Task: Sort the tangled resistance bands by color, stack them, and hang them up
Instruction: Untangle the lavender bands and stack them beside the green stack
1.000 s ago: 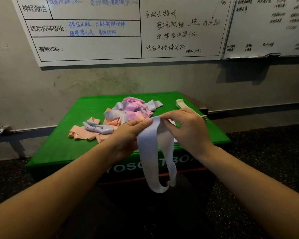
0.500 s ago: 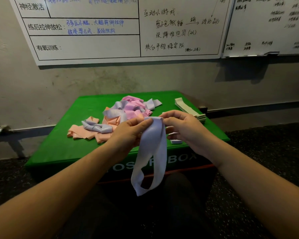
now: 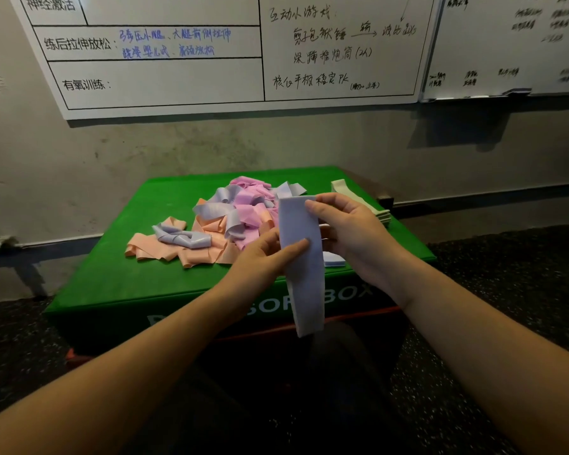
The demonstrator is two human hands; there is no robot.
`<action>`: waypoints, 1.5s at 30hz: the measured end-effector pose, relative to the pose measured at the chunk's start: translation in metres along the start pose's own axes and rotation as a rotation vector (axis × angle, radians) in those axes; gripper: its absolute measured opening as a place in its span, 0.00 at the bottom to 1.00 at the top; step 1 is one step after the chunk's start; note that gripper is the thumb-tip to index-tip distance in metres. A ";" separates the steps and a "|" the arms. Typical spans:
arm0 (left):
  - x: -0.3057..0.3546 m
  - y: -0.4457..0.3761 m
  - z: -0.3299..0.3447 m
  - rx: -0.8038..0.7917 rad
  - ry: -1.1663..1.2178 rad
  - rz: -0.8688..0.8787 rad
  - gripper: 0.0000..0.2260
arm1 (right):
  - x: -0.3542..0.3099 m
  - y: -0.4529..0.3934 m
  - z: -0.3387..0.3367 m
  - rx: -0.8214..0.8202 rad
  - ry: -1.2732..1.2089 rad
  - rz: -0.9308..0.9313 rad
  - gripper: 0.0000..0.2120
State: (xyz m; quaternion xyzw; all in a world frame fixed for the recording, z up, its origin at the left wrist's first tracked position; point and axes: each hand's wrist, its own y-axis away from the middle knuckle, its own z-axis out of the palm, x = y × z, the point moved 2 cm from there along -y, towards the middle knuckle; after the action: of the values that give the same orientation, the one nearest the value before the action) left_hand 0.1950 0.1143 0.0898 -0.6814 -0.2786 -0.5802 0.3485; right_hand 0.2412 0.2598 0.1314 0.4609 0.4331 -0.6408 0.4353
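Flattened since a second ago from a drooping open loop, the pale lilac flat elastic resistance band (image 3: pixel 301 257) hangs over the green foam box (image 3: pixel 119 274), my left hand (image 3: pixel 263 261) and right hand (image 3: pixel 349 231) pinching it; I should square its edges before stacking.

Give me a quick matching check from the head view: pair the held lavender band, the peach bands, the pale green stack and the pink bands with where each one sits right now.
Things:
1. held lavender band
2. peach bands
3. pale green stack
4. pink bands

Places:
A. far right edge of the green box
B. left end of the pile
C. middle of the pile
D. between left hand and right hand, hanging past the front edge

Pairs: 1-D, 2-B, 3-A, 4-C
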 end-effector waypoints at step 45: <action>-0.075 -0.262 0.023 0.439 0.413 -0.227 0.25 | 0.121 -0.041 -0.157 0.024 0.535 -0.058 0.14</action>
State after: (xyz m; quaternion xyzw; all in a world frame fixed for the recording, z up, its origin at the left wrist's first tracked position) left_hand -0.0097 0.2923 0.0542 -0.4226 -0.3948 -0.6674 0.4691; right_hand 0.2121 0.4006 -0.0105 0.6062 0.5381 -0.5136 0.2812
